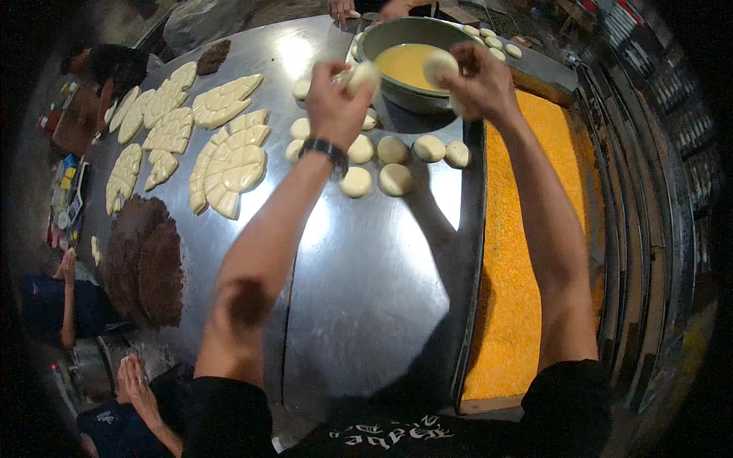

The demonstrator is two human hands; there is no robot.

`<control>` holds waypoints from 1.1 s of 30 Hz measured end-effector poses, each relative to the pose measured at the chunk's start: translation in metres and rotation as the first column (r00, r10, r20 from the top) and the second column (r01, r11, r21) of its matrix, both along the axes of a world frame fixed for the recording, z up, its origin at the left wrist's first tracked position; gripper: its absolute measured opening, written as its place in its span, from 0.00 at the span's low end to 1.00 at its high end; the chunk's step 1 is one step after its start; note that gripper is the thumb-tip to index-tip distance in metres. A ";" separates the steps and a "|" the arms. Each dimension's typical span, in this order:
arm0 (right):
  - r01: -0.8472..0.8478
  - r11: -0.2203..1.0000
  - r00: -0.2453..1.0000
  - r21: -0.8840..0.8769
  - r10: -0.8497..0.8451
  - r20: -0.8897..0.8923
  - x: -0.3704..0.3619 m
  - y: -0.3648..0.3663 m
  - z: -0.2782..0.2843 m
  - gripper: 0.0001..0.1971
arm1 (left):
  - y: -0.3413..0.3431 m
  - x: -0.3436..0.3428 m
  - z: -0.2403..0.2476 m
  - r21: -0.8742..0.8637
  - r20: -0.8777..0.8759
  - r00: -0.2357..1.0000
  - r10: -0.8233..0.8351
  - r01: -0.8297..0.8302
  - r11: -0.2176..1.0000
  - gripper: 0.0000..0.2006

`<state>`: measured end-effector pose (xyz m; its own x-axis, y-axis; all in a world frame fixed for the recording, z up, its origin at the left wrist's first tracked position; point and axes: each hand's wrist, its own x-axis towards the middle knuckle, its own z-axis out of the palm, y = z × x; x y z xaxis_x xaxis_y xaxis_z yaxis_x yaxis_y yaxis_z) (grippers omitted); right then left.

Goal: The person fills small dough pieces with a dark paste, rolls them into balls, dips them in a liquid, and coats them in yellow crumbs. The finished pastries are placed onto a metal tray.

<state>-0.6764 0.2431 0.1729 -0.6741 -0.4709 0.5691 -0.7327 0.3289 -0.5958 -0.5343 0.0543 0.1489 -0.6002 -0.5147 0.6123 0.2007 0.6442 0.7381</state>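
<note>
My left hand [334,105], with a dark band on its wrist, is closed on a pale dough round [365,79] at the near left side of a large grey-green basin. Between the fingers of my right hand [485,80] is another dough round [440,69], held over the right part of the basin [416,96]. Yellow liquid [401,64] fills the basin partway. Both hands are slightly blurred. Several flattened dough rounds [395,179] lie on the metal table just below the basin, some partly hidden by my left hand.
To the right runs a long tray of orange crumbs [510,252], with stacked dark trays [649,229] beyond. Scored dough slabs [233,164] and a brown mass [145,259] lie on the metal table [366,298] at left. More rounds [496,53] sit behind the basin. Other people's hands [137,385] show around the table.
</note>
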 end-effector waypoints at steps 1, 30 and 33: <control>-0.001 1.000 0.999 -0.016 0.000 -0.055 -0.023 -0.004 0.002 0.26 | 0.004 -0.026 0.011 -0.075 -0.052 0.997 -0.061 0.057 0.996 0.21; -0.104 0.546 0.987 0.832 -0.045 0.153 0.002 0.004 -0.110 0.29 | 0.036 0.096 -0.142 -0.250 0.581 0.683 0.442 -0.367 0.896 0.21; -0.187 0.672 0.977 0.716 0.053 0.205 -0.005 0.005 -0.113 0.25 | 0.042 0.083 -0.143 -0.103 0.558 0.722 0.409 -0.429 0.897 0.20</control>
